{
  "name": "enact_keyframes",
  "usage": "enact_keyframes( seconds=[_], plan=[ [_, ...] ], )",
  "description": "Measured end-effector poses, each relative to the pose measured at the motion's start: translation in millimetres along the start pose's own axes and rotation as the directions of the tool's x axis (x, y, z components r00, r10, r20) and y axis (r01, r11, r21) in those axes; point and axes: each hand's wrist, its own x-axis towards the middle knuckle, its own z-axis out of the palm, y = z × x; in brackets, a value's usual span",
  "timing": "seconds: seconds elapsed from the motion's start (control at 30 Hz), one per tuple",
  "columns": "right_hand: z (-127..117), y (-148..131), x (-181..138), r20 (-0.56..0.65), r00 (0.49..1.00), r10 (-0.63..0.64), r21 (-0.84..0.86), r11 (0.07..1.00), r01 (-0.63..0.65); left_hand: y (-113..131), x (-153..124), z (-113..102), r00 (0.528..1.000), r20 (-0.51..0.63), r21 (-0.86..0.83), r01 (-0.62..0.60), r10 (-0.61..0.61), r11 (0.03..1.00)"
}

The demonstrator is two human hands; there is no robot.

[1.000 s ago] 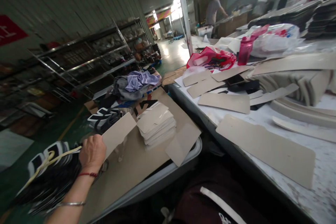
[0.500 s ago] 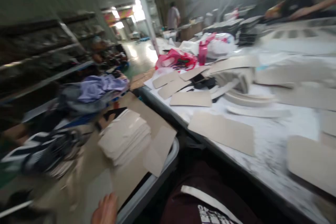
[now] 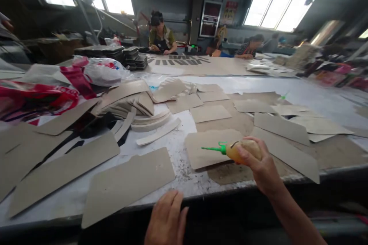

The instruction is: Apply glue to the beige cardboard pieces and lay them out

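My right hand is wrapped round a glue bottle, a squeeze bottle with yellowish contents. Its long green nozzle points left, and the bottle lies level above a beige board piece with a notched edge. My left hand is at the table's front edge, holding nothing, its fingers stretched out and the thumb apart. Just beyond that hand is another notched board piece, whose near corner juts over the edge. Long flat board pieces lie further left.
On the white table, curved strips and stacked boards stand left of centre. Loose boards overlap at right. Plastic bags and a pink bottle are at back left. Co-workers sit across the tables.
My view has swung right, from the floor-side stack to the worktable. The left hand now shows at the table's edge, and the right hand with the glue bottle has come into view.
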Motion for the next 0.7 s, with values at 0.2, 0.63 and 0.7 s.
enact_keyframes(
  seconds=[0.2, 0.63, 0.7],
  plan=[
    [13.1, -12.1, -1.4, -0.005, 0.981, -0.196, -0.296, 0.937, 0.186, 37.9, 96.7, 59.0, 0.958, -0.126, -0.185, 0.231, -0.256, 0.955],
    [16.0, -6.7, 11.8, 0.035, 0.981, -0.191, -0.462, 0.867, 0.185, 22.2, 112.1, 70.7, 0.993, -0.11, -0.022, -0.041, 0.038, 0.999],
    [17.0, -5.1, 13.9, 0.064, 0.978, -0.198, -0.468, 0.86, 0.205, 21.1, 114.1, 71.6, 0.989, -0.11, -0.025, -0.097, 0.094, 0.995]
  ],
)
